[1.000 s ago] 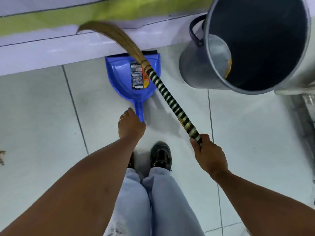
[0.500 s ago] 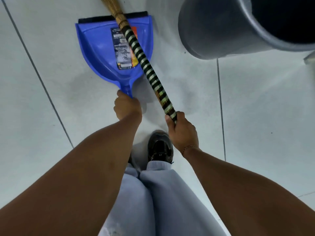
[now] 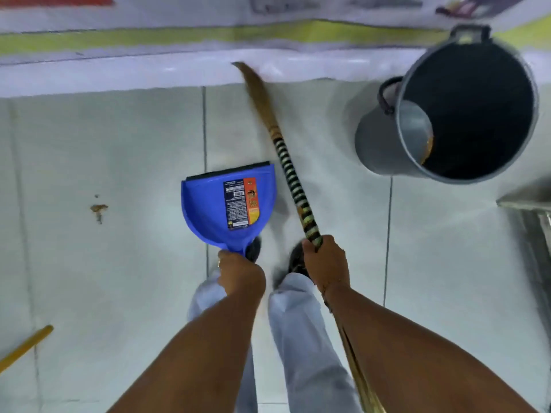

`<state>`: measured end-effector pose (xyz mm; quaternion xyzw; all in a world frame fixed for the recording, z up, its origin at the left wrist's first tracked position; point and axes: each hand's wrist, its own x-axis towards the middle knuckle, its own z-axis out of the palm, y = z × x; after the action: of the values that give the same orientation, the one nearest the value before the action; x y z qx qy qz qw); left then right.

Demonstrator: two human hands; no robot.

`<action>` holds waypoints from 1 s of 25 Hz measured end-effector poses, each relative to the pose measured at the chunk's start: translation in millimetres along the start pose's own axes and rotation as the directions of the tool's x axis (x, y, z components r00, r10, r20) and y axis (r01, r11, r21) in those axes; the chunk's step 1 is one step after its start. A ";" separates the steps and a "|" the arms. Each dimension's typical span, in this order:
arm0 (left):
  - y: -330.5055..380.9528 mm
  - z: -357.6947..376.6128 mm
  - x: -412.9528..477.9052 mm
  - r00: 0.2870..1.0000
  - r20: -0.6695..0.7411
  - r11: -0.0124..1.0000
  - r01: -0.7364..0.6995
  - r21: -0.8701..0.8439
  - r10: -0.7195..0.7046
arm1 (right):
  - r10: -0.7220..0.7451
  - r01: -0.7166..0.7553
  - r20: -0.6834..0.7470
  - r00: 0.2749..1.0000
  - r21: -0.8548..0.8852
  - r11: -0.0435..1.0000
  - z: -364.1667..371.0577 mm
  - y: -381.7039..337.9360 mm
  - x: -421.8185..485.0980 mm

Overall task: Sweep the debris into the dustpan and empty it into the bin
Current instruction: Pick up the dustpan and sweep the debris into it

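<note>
My left hand (image 3: 241,275) grips the handle of a blue dustpan (image 3: 208,210), which carries a dark and orange label and is held above the pale floor tiles with its black lip pointing away from me. My right hand (image 3: 326,263) holds a broom (image 3: 293,186) by its black-and-green striped handle; the straw bristles reach up to the base of the wall. A grey bin (image 3: 384,147) stands at the right, open, with brownish matter inside. A small brown bit of debris (image 3: 98,209) lies on the floor left of the dustpan.
A white wall base with a yellow-green stripe (image 3: 208,34) runs along the top. A yellow stick (image 3: 26,347) lies at the lower left. A metal edge (image 3: 524,201) juts in at the right. My legs and dark shoes are below the dustpan.
I have stood up, and the view is higher and wider. The dustpan has been lifted off the floor and away from the wall. The broom now lies right of the dustpan instead of across it.
</note>
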<state>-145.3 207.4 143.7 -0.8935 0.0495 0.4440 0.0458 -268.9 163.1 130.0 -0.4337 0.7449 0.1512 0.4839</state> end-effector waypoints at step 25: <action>-381.9 -317.5 162.1 0.988 -0.128 0.970 -0.117 -0.215 0.091 | -0.242 0.202 -0.095 0.966 -0.311 0.929 345.3 -193.3 -242.8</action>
<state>251.8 538.1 219.9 -0.9137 0.0494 0.3953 -0.0804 125.6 395.5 206.8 -0.5923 0.6897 0.1774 0.3769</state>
